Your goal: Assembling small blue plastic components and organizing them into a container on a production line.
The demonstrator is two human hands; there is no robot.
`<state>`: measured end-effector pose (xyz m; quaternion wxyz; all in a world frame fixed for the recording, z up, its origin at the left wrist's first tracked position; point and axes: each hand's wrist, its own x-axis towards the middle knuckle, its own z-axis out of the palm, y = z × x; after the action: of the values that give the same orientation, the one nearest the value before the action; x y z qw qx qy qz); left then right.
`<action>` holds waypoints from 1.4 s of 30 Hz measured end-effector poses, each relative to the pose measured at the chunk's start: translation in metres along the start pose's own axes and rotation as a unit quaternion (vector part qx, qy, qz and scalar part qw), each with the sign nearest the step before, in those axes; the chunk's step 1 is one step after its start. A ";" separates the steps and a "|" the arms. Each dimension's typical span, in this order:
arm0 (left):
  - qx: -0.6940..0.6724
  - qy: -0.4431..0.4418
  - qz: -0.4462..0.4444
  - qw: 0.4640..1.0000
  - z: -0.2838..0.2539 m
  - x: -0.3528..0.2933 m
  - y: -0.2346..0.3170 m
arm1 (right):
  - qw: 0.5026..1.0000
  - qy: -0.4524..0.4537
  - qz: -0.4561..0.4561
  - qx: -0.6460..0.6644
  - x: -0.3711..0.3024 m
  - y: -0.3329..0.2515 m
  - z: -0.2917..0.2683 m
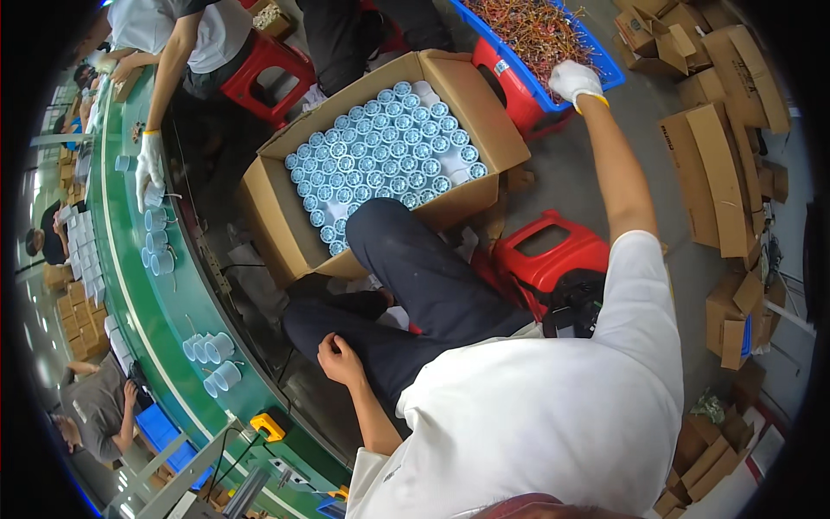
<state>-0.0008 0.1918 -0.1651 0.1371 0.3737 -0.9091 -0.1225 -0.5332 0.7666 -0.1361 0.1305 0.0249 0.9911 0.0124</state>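
The hands are well apart: the gloved right hand [574, 83] is at wires [529, 33] near the blue bin's near edge [596, 93], grip I can't tell; the left hand [340, 359] curls, palm hidden.

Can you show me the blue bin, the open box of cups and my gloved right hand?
Blue bin [610, 73]: head view, on its right-hand wall.
Open box of cups [475, 107]: head view, on its right flap.
Gloved right hand [574, 82]: head view, on the hand's middle.
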 end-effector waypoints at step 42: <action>-0.623 -0.418 -0.111 0.652 -0.040 -0.021 0.054 | 0.699 -0.261 -0.400 0.532 -0.396 -0.336 0.009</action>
<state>-0.0078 0.2396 -0.1136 -0.0714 0.2078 -0.5318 -0.8178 -0.1647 0.4106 -0.0526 0.3411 -0.3068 0.6757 -0.5770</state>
